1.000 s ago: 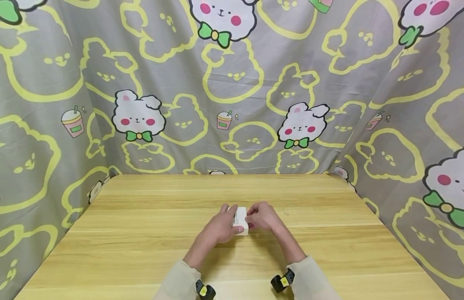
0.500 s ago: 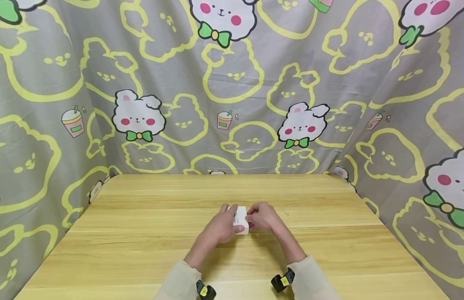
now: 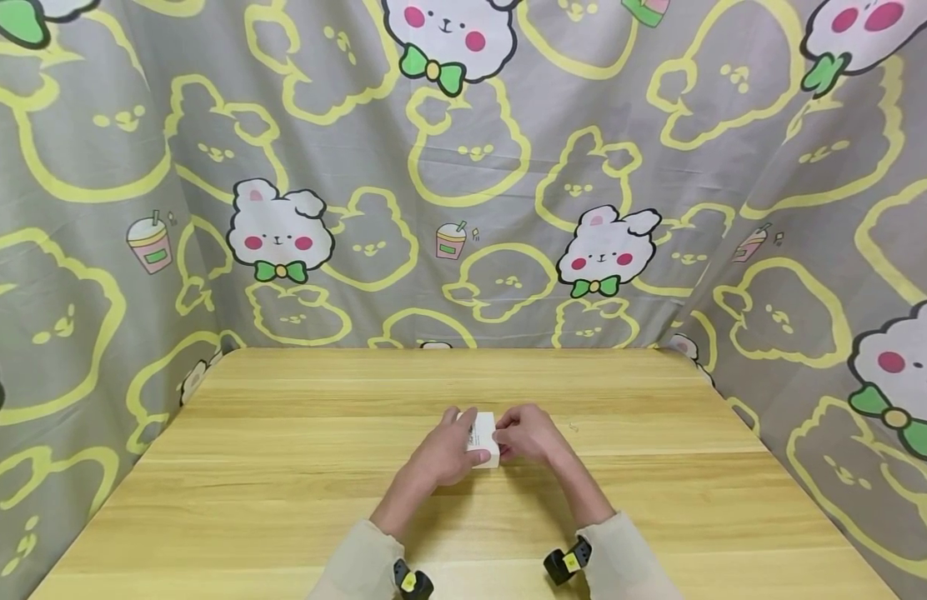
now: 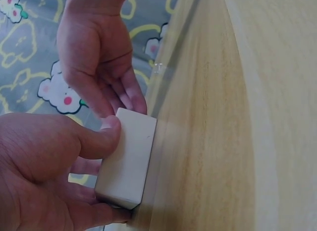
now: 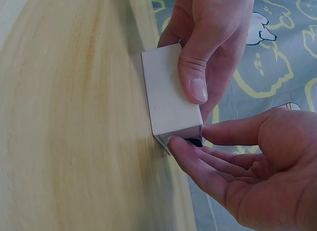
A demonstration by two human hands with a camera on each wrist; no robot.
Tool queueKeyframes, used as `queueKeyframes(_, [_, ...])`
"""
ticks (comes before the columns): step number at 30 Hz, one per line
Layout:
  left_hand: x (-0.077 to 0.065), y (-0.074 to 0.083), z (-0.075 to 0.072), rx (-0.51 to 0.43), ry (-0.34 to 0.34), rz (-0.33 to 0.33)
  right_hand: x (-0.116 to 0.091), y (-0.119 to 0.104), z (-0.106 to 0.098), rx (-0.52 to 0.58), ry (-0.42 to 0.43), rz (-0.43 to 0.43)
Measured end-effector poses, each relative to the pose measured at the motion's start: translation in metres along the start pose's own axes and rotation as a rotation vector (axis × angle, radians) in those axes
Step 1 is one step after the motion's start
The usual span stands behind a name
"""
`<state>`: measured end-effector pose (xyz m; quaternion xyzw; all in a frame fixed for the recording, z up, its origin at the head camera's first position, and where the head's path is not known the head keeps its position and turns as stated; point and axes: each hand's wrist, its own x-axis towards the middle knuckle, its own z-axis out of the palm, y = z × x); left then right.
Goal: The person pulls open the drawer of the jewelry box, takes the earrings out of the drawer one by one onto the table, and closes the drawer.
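Note:
A small white box [image 3: 484, 440] with dark print on its top is on the wooden table. My left hand [image 3: 447, 450] grips it from the left, thumb on the near side and fingers over the far side. At its right end, my right hand [image 3: 529, 433] pinches around the end edges with bent fingers. In the right wrist view, the end of the white box [image 5: 173, 92] looks partly open, with a flap edge at the bottom. A black bit [image 5: 194, 142] shows between the right fingertips there; its kind cannot be made out.
A tiny clear piece [image 3: 573, 427] lies on the wooden table [image 3: 321, 483] to the right of the hands. Around the table hangs a grey curtain [image 3: 373, 167] with rabbit prints. Both sleeves carry black wrist cameras, such as the right one [image 3: 567, 562].
Hands and box stay almost in place. The head view has shifted very slightly.

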<state>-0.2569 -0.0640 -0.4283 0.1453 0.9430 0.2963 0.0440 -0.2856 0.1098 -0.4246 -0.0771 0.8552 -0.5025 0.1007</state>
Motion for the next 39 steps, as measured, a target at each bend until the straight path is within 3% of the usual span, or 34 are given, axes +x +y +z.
queueKeyframes(14, [0.001,0.002,-0.001,0.030,-0.004,0.001,-0.003,0.000,-0.003,0.010,0.002,0.009])
queueKeyframes(21, [0.001,0.001,-0.001,-0.017,-0.012,-0.022,-0.003,0.000,-0.002,0.008,0.000,0.008])
queueKeyframes(30, [0.001,-0.005,-0.006,-0.104,0.040,-0.071,0.000,-0.001,0.004,-0.010,0.000,0.000])
queueKeyframes(34, [-0.002,-0.007,-0.014,-0.147,0.046,-0.104,-0.001,-0.002,0.003,-0.051,0.018,0.007])
queueKeyframes(39, [0.000,-0.014,-0.023,-0.121,0.095,-0.110,-0.005,-0.007,-0.001,-0.178,0.089,-0.017])
